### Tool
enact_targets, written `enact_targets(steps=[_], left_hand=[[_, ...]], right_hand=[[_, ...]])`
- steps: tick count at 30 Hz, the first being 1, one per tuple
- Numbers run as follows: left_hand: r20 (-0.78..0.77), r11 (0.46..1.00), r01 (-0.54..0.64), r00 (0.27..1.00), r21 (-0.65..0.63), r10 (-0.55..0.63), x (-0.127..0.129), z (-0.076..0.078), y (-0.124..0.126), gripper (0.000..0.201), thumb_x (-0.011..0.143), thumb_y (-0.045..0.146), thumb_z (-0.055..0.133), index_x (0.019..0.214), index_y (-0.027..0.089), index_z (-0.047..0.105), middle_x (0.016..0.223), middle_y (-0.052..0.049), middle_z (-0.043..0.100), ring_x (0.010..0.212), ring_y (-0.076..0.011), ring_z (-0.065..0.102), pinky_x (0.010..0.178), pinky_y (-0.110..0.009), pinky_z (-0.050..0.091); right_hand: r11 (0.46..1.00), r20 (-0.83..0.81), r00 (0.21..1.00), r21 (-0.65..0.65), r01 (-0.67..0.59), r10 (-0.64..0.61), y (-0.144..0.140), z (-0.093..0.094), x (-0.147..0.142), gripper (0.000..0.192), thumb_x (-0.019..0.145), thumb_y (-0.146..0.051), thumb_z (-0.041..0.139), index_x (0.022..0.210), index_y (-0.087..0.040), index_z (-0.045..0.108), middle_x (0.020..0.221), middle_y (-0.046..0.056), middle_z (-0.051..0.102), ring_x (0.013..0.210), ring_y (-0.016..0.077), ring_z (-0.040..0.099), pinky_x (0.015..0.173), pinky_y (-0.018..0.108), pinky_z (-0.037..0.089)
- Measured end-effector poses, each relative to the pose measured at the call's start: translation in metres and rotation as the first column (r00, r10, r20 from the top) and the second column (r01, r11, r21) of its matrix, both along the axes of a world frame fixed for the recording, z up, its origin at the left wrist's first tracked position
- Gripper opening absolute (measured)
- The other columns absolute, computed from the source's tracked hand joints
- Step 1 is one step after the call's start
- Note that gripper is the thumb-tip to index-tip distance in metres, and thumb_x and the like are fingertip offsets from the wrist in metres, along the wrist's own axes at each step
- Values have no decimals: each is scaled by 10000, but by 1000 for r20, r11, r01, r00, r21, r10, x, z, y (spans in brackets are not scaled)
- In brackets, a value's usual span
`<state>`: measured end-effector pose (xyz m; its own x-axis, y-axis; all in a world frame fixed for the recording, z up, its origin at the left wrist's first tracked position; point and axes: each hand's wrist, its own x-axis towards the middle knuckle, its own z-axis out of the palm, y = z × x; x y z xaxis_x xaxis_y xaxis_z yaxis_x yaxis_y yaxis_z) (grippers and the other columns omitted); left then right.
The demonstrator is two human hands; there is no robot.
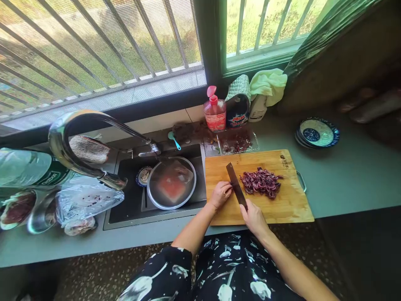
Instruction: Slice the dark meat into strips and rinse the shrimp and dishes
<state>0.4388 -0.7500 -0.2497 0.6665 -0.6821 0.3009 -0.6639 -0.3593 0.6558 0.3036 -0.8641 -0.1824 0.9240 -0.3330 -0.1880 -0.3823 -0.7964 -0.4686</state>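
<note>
Right hand (255, 218) grasps knife (236, 184), blade slanting away leftward; left hand (221, 194), grip undetermined, adjoins it; sliced red onion (262, 182) lies right.

The light-brown rectangular wooden cutting board (293, 205) looks smooth with a soft sheen, the dark, flat-bladed metal knife (237, 184) looks dull, and the shredded purple vegetable (262, 182) is moist and glossy. The curved silver faucet (61, 131) is polished, mirror-bright metal, the rectangular black sink (128, 207) is more matt, and the grey desk (354, 184) is smooth. Crumpled clear plastic bag (89, 198) folds shine, the round blue-and-white bowl (324, 129) looks glazed, and the draped pale-green cloth (267, 82) is matt.
</note>
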Motion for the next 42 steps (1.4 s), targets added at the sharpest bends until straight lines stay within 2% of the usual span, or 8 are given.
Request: enact_targets(steps=[9, 15, 17, 22, 29, 34, 37, 42], left_hand=[[29, 999, -49, 998, 6, 48, -1, 2, -6, 157, 781, 180, 474, 835, 173, 621, 899, -67, 632, 869, -151, 554, 803, -310, 460], [-11, 998, -54, 998, 31, 54, -1, 2, -3, 135, 760, 152, 478, 799, 176, 605, 846, -63, 634, 841, -161, 550, 783, -324, 447], [-22, 997, -68, 997, 44, 69, -1, 2, -1, 126, 755, 148, 480, 783, 178, 600, 816, -58, 633, 821, -162, 547, 772, -324, 442], [-58, 993, -97, 993, 73, 101, -3, 3, 0, 116, 744, 142, 483, 756, 182, 592, 795, -51, 628, 808, -163, 541, 773, -324, 422], [-86, 973, -219, 970, 80, 225, -9, 5, 3, 99, 748, 171, 495, 752, 179, 594, 748, -38, 613, 770, -162, 505, 760, -317, 398], [-160, 948, -297, 937, 110, 312, -11, 18, 2, 130, 710, 173, 547, 833, 172, 591, 817, -39, 601, 817, -172, 498, 751, -309, 391], [-133, 953, -281, 946, 112, 294, -6, 26, -1, 203, 706, 193, 566, 908, 180, 580, 873, -41, 591, 862, -179, 495, 790, -320, 375], [-108, 962, -161, 976, 220, 188, 2, 28, -3, 211, 683, 160, 569, 887, 191, 611, 796, -42, 579, 806, -175, 493, 759, -298, 388]], right_hand=[[991, -82, 997, -133, -24, 13, 14, -10, -29, 170, 870, -254, 327, 813, -157, 454, 710, 68, 584, 639, 153, 560, 539, 243, 289], [999, -18, 999, -14, -46, 46, 1, -16, -6, 180, 857, -265, 326, 813, -153, 460, 705, 63, 594, 649, 155, 560, 556, 242, 306], [998, -3, 998, 12, -56, 56, -3, -19, -7, 191, 854, -267, 318, 806, -155, 464, 695, 61, 592, 641, 154, 556, 559, 243, 309], [999, -43, 998, 13, -47, 48, 2, -24, -26, 191, 854, -267, 327, 791, -160, 472, 667, 51, 579, 620, 147, 548, 540, 240, 293], [999, -115, 993, -36, -33, 28, -1, -22, 10, 174, 853, -247, 345, 836, -138, 479, 726, 76, 600, 654, 152, 558, 547, 240, 292], [1000, -91, 996, 3, -12, 12, -3, -28, 4, 189, 856, -274, 343, 843, -146, 481, 724, 63, 601, 643, 143, 555, 541, 232, 292], [1000, -96, 995, -9, 5, -6, -1, -31, -1, 187, 852, -270, 348, 843, -144, 487, 702, 59, 596, 619, 139, 547, 535, 231, 288], [1000, -77, 997, 12, 17, -16, -5, -30, -7, 202, 845, -283, 352, 845, -146, 500, 705, 68, 598, 628, 148, 551, 543, 233, 301]])
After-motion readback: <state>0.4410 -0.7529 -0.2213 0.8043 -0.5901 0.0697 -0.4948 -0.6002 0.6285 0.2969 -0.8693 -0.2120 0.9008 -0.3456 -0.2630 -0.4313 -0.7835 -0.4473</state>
